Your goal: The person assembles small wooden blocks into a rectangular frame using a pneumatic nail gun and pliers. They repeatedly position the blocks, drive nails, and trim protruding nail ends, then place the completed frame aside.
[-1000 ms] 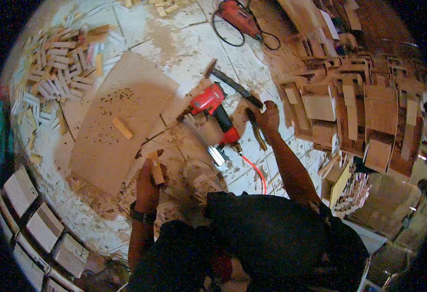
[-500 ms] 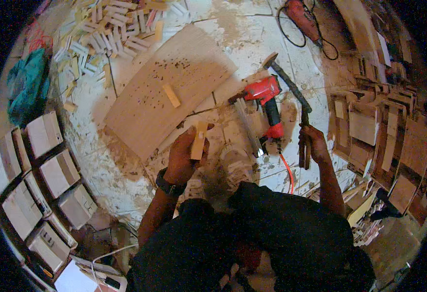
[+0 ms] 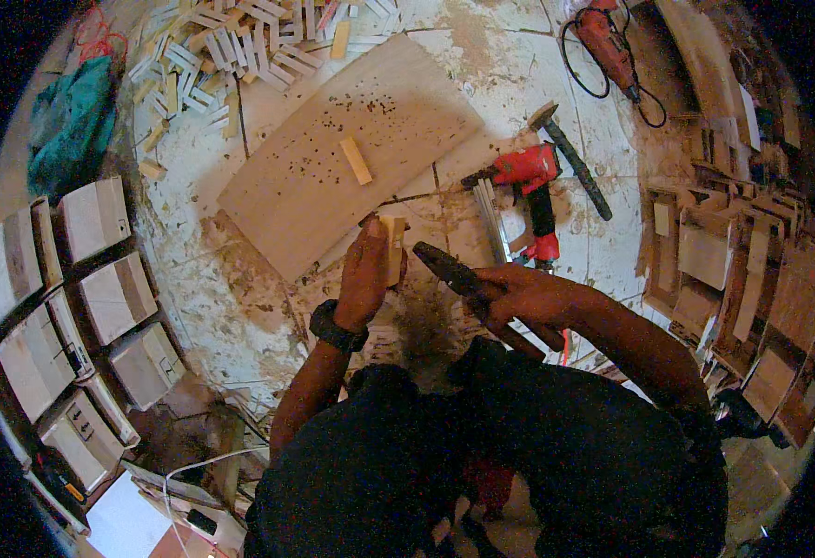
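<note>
My left hand (image 3: 368,270), with a dark watch at its wrist, is closed around a small pale wooden block (image 3: 395,244). My right hand (image 3: 523,296) grips dark pliers (image 3: 449,270), their jaws pointing at the block but apart from it. Just beyond my hands a flat wooden board (image 3: 305,195) lies on the floor, scattered with dark bits. One small wood strip (image 3: 356,161) rests on it. Right of the board are a red and black nail gun (image 3: 530,172) and a hammer (image 3: 573,160). A silvery nail strip (image 3: 493,219) lies beside the gun.
Many small wooden pieces (image 3: 240,42) are heaped at the far left. Wooden panels (image 3: 114,298) stand in rows at the left, and stacked wooden frames (image 3: 705,246) at the right. A red corded power tool (image 3: 604,46) lies at the far right, a green cloth bag (image 3: 71,126) far left.
My right hand has come from beside the hammer toward the left hand, bringing the pliers near the block. The hammer stays on the floor. My left hand still holds the block.
</note>
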{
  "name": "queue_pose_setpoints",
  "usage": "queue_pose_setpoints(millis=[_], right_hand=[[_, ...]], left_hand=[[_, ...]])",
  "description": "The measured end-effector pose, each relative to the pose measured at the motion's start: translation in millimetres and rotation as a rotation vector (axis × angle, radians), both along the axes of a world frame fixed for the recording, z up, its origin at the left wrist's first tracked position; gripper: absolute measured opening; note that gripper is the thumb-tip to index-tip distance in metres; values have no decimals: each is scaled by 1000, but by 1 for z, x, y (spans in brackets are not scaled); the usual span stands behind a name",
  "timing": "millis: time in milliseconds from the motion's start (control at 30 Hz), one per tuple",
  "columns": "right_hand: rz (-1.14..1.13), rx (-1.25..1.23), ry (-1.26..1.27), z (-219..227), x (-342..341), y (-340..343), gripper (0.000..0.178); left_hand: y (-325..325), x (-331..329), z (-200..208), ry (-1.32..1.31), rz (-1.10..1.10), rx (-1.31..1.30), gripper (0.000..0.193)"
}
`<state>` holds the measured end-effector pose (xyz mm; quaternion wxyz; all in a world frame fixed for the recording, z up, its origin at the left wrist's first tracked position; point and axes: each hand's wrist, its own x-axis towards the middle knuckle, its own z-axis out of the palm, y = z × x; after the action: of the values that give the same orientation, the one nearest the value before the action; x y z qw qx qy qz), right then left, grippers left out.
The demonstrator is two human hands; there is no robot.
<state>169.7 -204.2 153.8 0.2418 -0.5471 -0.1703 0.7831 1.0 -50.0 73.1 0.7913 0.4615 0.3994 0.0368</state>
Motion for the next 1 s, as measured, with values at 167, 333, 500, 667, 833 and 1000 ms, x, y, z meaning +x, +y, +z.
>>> queue_pose_setpoints(millis=[167,333,500,667,833,1000], right_hand=[[79,14,23,-1,1,11,48],[27,-98,50,12,2,18,50],[110,25,-59,14,-6,27,52],[258,39,-315,18,-10,31,51],[308,140,-439,21,-18,37,49],[443,130,-524,27,-18,36,48]], left_hand=[[-3,0,-12,17,-34,71,47],[0,2,-17,-100,-119,437,46],[6,-4,-10,23,-202,590,45],[14,-6,-6,63,-327,701,43],[15,-4,-14,-72,-418,1183,30],[11,-8,-26,-133,-557,1337,22]])
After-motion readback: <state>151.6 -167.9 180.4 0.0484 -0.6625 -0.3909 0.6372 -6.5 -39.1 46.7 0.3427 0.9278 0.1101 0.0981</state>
